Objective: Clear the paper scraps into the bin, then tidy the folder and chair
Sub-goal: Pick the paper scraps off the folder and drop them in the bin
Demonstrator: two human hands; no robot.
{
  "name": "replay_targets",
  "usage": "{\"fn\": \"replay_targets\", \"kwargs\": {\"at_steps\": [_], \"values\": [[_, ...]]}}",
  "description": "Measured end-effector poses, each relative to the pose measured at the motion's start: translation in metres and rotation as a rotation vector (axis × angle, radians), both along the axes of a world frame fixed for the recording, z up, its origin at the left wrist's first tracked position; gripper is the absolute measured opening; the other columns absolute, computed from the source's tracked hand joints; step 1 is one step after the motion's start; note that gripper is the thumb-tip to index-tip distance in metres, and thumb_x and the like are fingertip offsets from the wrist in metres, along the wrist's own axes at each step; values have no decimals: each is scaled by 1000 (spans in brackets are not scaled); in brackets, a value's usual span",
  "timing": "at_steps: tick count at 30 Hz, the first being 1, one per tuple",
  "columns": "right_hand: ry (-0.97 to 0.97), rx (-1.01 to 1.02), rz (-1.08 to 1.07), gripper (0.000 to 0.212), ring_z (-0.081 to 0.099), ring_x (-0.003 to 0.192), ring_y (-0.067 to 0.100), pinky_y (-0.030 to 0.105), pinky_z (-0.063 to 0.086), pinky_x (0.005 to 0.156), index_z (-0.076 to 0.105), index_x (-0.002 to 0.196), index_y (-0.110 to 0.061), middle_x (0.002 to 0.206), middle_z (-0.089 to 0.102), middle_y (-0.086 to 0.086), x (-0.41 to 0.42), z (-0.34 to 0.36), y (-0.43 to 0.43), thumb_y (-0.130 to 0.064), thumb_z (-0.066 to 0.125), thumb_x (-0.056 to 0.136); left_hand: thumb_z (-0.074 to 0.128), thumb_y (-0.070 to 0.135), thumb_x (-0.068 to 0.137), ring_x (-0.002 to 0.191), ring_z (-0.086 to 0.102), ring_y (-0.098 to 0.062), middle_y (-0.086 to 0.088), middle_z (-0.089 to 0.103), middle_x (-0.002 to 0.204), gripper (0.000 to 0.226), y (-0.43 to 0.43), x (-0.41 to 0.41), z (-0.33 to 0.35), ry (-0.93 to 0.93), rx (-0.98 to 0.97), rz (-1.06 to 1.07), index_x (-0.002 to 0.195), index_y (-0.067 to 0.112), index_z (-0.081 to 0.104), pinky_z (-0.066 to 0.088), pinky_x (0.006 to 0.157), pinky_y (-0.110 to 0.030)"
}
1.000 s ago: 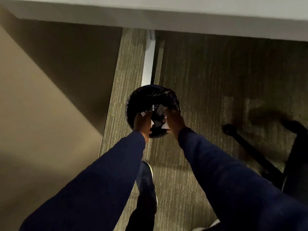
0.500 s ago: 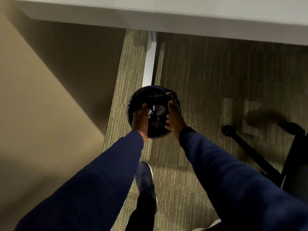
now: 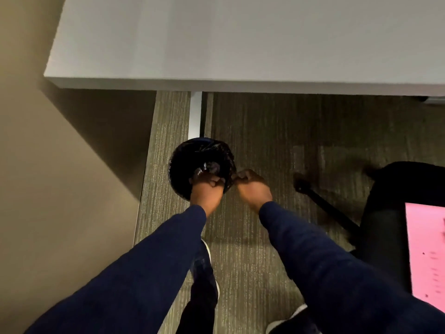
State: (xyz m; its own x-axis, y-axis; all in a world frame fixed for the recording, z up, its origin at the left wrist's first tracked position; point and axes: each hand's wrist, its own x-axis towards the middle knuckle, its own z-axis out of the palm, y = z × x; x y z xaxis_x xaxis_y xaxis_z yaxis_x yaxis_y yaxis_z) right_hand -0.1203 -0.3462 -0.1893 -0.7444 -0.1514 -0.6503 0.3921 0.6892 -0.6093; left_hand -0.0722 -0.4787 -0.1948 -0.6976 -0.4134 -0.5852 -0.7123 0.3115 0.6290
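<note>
Bin (image 3: 192, 155) black-lined, contents unseen | left hand (image 3: 206, 190) fisted over it | right hand (image 3: 252, 188) curled shut, contents unclear

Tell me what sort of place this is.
Probably an office or study room. A white desk stands over short-pile carpet, a small bin with a black liner sits beside the desk's leg, and a black wheeled chair holds a pink folder.

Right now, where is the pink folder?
At the right edge of the head view, the pink folder lies on the black chair, right of both hands.
</note>
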Motion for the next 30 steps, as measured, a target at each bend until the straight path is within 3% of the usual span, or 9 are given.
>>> {"fn": "replay_targets", "kwargs": {"at_steps": [2,5,8,11,16,23,30], "values": [[30,38,-16,31,65,105,30,32,50,86,68,110,-18,114,71,8,4,15,25,-43,59,95,63,28,93,87,63,-19,-4,73,88,19,18,6,15,-2,-49,-76,85,13,73,38,73,-21],[72,94,6,36,66,102,29,32,51,84,69,114,-14,110,72,9,13,33,64,-43,58,96,62,33,92,77,64,-29,-3,62,70,31,47,9,33,-23,-97,-181,66,18,56,37,64,-28],[116,100,-37,28,67,93,22,33,53,81,67,109,-20,99,71,1,23,52,105,-42,60,94,62,31,91,84,61,-28,-7,62,89,17,80,9,51,-19,-139,-300,78,19,59,45,69,-32],[160,113,-64,23,65,93,21,37,53,87,67,107,-20,102,65,2,34,69,151,-38,62,93,64,24,91,90,59,-27,-5,55,98,8,122,10,67,29,-143,-407,87,18,63,43,76,-29],[222,142,-150,29,65,92,20,39,53,87,67,111,-17,107,63,3,55,91,245,-40,63,93,62,27,94,103,56,-29,-10,57,106,16,206,4,88,78,-160,-618,99,13,67,46,92,-40],[266,236,-322,32,64,93,20,30,49,81,66,116,-18,111,64,3,86,102,377,-41,62,93,60,33,94,109,54,-29,-10,56,113,23,335,-4,106,160,-192,-886,105,14,66,47,94,-43],[238,328,-462,38,61,112,22,38,53,96,59,129,-22,132,56,1,104,98,469,-42,60,96,59,37,94,118,52,-27,-7,52,127,39,445,-16,99,256,-268,-1126,127,18,57,45,99,-45]]}}
